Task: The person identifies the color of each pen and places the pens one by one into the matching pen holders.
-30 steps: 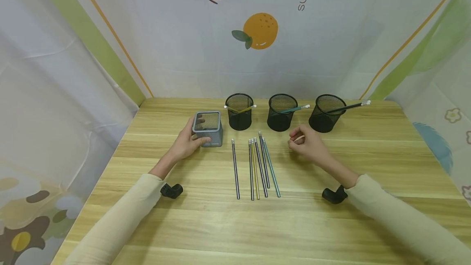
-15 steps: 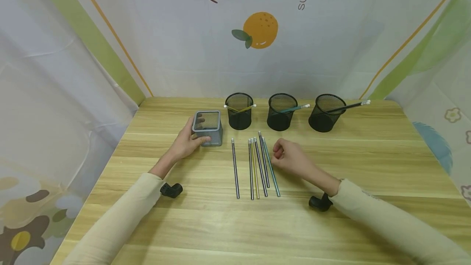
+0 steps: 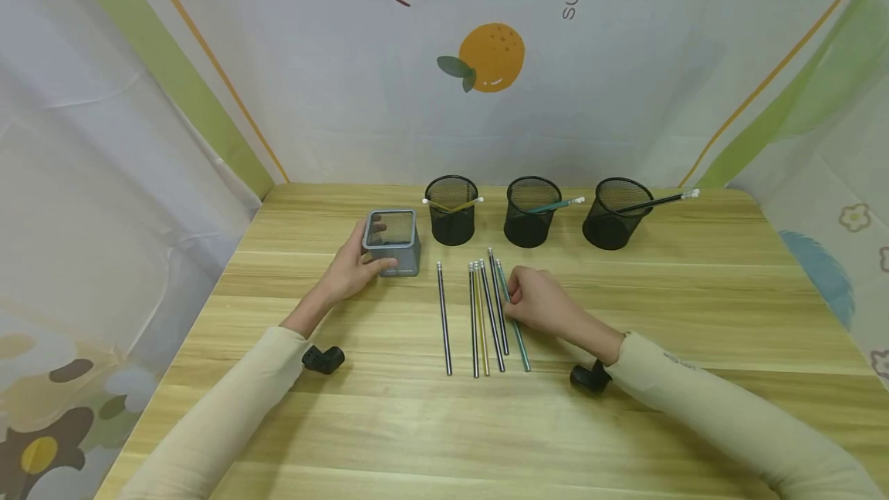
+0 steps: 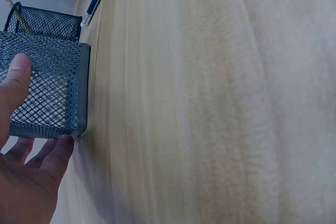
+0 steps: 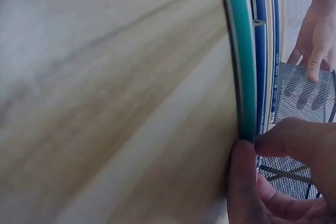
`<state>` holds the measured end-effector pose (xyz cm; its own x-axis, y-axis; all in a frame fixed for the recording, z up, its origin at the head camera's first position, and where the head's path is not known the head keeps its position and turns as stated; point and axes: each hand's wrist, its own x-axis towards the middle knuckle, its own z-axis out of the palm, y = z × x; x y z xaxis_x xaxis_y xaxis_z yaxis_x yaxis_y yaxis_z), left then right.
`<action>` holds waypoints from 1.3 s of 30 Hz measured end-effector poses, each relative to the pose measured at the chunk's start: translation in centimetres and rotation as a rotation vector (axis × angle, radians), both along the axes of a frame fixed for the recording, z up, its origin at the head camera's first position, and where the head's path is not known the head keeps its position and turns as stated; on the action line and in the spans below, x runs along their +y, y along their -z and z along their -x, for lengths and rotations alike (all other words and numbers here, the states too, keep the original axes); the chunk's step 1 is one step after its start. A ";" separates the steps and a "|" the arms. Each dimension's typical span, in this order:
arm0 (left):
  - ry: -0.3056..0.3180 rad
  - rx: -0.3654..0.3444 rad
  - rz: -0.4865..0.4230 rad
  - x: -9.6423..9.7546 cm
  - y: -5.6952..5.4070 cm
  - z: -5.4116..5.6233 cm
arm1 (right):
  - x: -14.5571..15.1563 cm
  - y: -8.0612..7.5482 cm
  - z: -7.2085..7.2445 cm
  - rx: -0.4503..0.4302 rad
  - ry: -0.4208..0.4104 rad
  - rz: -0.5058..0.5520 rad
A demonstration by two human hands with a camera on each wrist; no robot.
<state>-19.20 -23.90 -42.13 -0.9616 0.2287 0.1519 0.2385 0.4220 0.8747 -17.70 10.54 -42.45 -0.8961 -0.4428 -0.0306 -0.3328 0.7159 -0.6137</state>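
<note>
My left hand [image 3: 347, 274] holds a grey square mesh pen holder [image 3: 401, 259] at the table's left, thumb on the near side and fingers round the far left side. In the left wrist view the thumb lies on the mesh of the pen holder [image 4: 47, 85]. My right hand [image 3: 545, 303] pinches a teal pencil [image 3: 522, 347] near its upper middle. Thumb and finger sit on either side of the teal pencil [image 5: 242, 61] in the right wrist view. Just left of it lie several dark blue pencils [image 3: 445, 322] and a yellow pencil [image 3: 482, 330], eraser ends pointing away.
Along the back stand three round black mesh cups: the left cup [image 3: 453, 230] with yellow pencils, the middle cup [image 3: 525, 231] with teal ones, the right cup [image 3: 607, 231] with black ones. A printed white curtain [image 3: 333, 99] hangs behind the wooden table [image 3: 444, 438].
My right hand has moved left from below the middle and right cups to the teal pencil and now pinches it. The left hand and pen holder have stayed in place.
</note>
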 end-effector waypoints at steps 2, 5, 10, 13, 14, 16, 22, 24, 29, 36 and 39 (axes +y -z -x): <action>0.004 0.002 0.000 0.3 -0.7 -0.4 | -0.1 -0.1 0.0 0.000 -0.001 -0.008; 0.008 -0.004 0.003 0.8 -2.0 -1.2 | -0.2 -0.4 0.1 -0.006 0.000 -0.018; 0.012 -0.004 0.013 0.9 -2.2 -1.3 | 0.0 -0.5 0.3 -0.030 0.002 -0.027; 0.010 0.000 0.012 0.4 -0.7 -0.5 | 0.3 -0.5 0.4 -0.045 0.005 -0.023; 0.009 0.001 0.011 0.2 -0.3 -0.3 | 0.5 -0.5 0.4 -0.039 0.004 -0.020; 0.013 0.007 0.017 0.1 0.0 -0.1 | 0.9 -0.7 0.5 -0.035 0.005 -0.008; 0.014 0.017 0.009 0.9 -2.0 -1.3 | 2.1 -1.2 0.6 -0.033 0.010 0.019; 0.008 0.018 0.010 0.8 -1.6 -1.0 | 2.6 -1.4 0.5 -0.039 0.006 0.031; 0.002 0.011 0.022 0.0 0.1 0.0 | 3.6 -1.6 0.6 -0.069 -0.012 0.085; 0.000 0.002 0.018 -0.3 0.3 0.2 | 5.0 -2.2 0.4 -0.056 -0.018 0.133; -0.002 -0.001 0.019 -0.2 0.3 0.2 | 5.4 -2.6 0.3 -0.042 -0.015 0.143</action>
